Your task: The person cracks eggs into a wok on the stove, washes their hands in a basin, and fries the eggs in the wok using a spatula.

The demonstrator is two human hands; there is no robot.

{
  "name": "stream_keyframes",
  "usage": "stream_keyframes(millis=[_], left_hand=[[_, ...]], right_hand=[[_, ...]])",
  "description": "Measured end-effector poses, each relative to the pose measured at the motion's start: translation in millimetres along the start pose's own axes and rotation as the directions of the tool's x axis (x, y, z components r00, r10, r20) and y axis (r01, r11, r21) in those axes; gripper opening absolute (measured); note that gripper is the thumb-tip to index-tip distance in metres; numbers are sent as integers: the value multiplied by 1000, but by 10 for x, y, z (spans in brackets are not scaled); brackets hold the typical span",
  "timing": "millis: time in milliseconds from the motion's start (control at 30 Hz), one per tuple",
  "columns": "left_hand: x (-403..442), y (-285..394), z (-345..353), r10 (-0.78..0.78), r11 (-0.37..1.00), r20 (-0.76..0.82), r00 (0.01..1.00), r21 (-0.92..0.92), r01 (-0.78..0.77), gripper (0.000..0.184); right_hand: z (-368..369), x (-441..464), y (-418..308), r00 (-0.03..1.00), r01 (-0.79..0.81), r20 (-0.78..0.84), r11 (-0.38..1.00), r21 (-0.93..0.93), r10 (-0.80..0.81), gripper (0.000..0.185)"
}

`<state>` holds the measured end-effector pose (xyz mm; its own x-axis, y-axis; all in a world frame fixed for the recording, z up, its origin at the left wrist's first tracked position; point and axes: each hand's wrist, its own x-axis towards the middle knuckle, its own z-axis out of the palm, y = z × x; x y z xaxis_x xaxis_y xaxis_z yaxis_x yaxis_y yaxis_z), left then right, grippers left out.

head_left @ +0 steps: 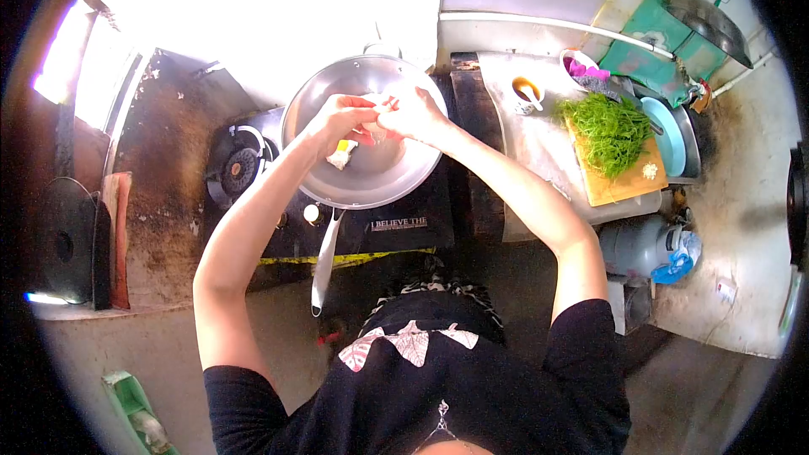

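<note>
Over the steel wok [308,109] my two hands meet, fingertips close together. My left hand [341,120] and my right hand [415,116] are both closed on a cracked egg [381,107], its pale shell partly hidden by the fingers. Clear, glassy egg white seems to hang just below them. A white-and-yellow egg [340,154] lies inside the wok on its left side, below my left hand. The wok sits on the right side of a black gas stove [358,232], with its long handle [324,274] pointing towards me.
A bare burner [238,166] is left of the wok. On the right-hand counter [527,152] stand a cup [527,97] of brown liquid with a spoon, and a cutting board [611,190] with chopped greens [608,135] and minced garlic [650,171]. A gas cylinder [636,248] stands below.
</note>
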<state>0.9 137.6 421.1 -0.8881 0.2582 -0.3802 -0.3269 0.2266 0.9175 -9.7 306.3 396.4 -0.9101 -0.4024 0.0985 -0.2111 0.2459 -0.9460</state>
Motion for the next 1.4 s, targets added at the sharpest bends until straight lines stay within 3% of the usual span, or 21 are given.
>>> stream_keyframes(millis=[67,167,400,500,567,633,800,867,1000,1067,1267,1400], left_hand=[[31,37,8,-51,999,-39,998,-6,50,29],[222,-1,-49,-126,992,-53,991,-37,124,25],[544,-158,-139,-185,980,25,982,-72,187,16],[572,-228,-202,-168,968,107,980,-169,185,20],[552,-244,-193,-149,955,136,979,-237,178,22],[532,-246,-161,-155,970,95,983,-177,170,31],[611,-335,-157,-131,990,77,988,-50,135,31],[619,-341,-153,-131,991,90,987,-5,132,31],[707,-339,-117,-228,972,96,969,-36,233,25],[809,-419,-125,-280,957,90,956,-58,286,23],[987,-629,-144,-341,925,30,940,-170,341,24],[905,-587,-133,-340,904,65,938,-251,345,27]], right_hand=[[26,78,22,999,-41,-12,986,-159,40,29],[23,133,53,993,-109,28,985,-134,113,31],[-19,213,72,995,-28,87,952,-304,57,28],[-86,284,245,990,-71,110,988,-136,87,25],[-118,317,356,973,-170,179,978,119,147,22],[-96,334,442,973,-177,179,970,166,147,21],[-88,318,451,965,-195,215,957,215,148,23],[-21,312,385,964,-221,147,975,-20,221,23],[-16,291,438,977,-152,146,988,-25,154,23],[-3,311,456,988,-60,120,964,-261,94,22],[89,365,571,997,-46,41,925,-377,66,22],[45,363,631,994,-26,92,952,-305,57,22]])
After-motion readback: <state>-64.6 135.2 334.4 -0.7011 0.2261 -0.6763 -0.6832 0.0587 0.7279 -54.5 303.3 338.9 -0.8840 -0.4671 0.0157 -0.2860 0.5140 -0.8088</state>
